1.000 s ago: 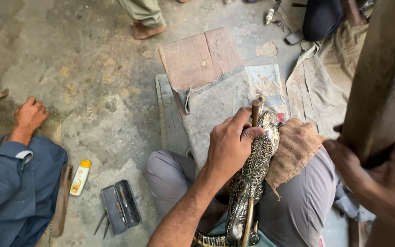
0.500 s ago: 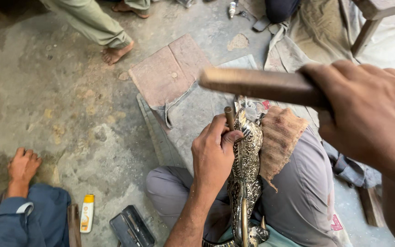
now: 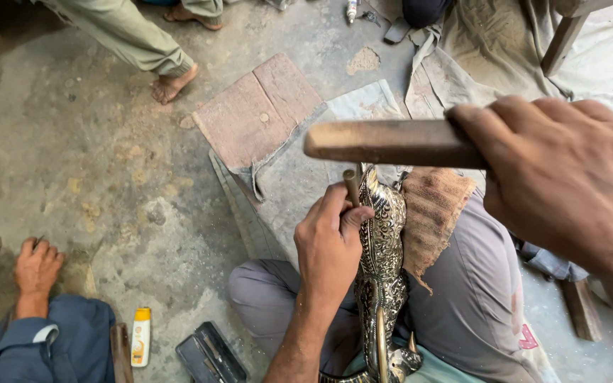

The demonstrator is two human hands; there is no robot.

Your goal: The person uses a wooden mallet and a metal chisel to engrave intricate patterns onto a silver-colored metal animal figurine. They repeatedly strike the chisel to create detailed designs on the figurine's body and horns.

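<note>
A rough grey concrete floor (image 3: 94,163) fills most of the view, stained and pitted. On it lies a worn grey cloth mat (image 3: 306,177) with a reddish-brown square pad (image 3: 257,113) at its far corner, and a crumpled beige sheet (image 3: 491,50) spreads beyond. The person sits with grey-trousered legs (image 3: 477,298) bent over the mat. Close to the camera, the right hand (image 3: 569,191) is clenched around a thick brown wooden handle (image 3: 384,142), which juts out level to the left, above the lap. The left hand (image 3: 331,245) is closed around a slim metal punch (image 3: 351,186) and steadies it, upright, against the upper part of an ornate, engraved silvery metal figure (image 3: 381,269). That figure stands lengthwise between the knees, resting on the lap, its top just beside a coarse brown burlap rag (image 3: 431,213) draped over the right thigh. At the lower left, another person in a blue sleeve (image 3: 44,347) presses a hand (image 3: 35,268) flat to the floor. Someone's bare foot (image 3: 172,84) stands at the top. Near the lower edge lie a dark open tool case (image 3: 211,354) and, just beside the blue sleeve, a small white and yellow bottle (image 3: 140,336).
</note>
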